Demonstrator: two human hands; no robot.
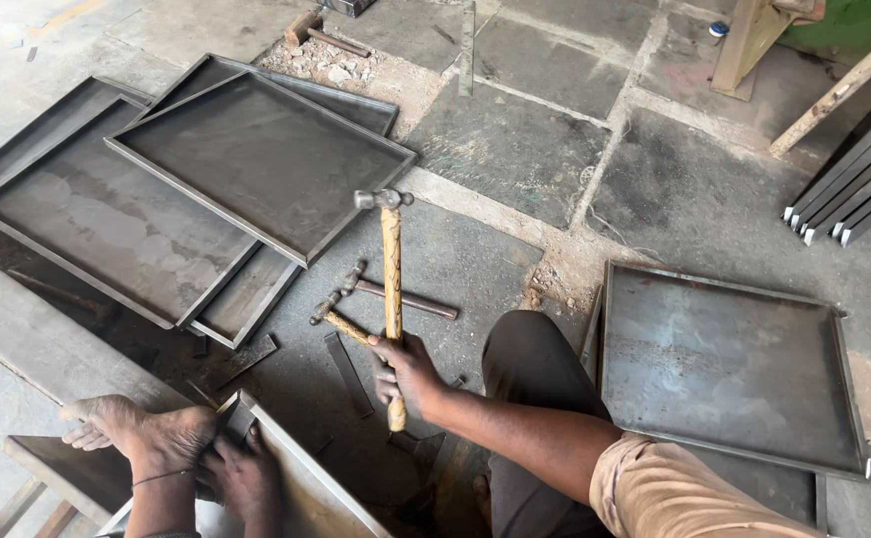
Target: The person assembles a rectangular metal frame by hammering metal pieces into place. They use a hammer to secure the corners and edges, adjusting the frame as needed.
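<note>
Hammer raised, tray pinned.
Your right hand gripped the hammer low; your left hand pressed the tray corner. Strike squarely, clear of those fingers.

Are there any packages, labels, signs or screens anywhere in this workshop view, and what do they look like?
None that I can make out: no package, label, sign or screen shows.
Only bare things: dark sheet-metal trays stacked on the stone floor.
Right hand: grips a ball-peen hammer with a pale wooden handle.
Left hand: presses on a metal tray edge beside a bare foot.
</note>
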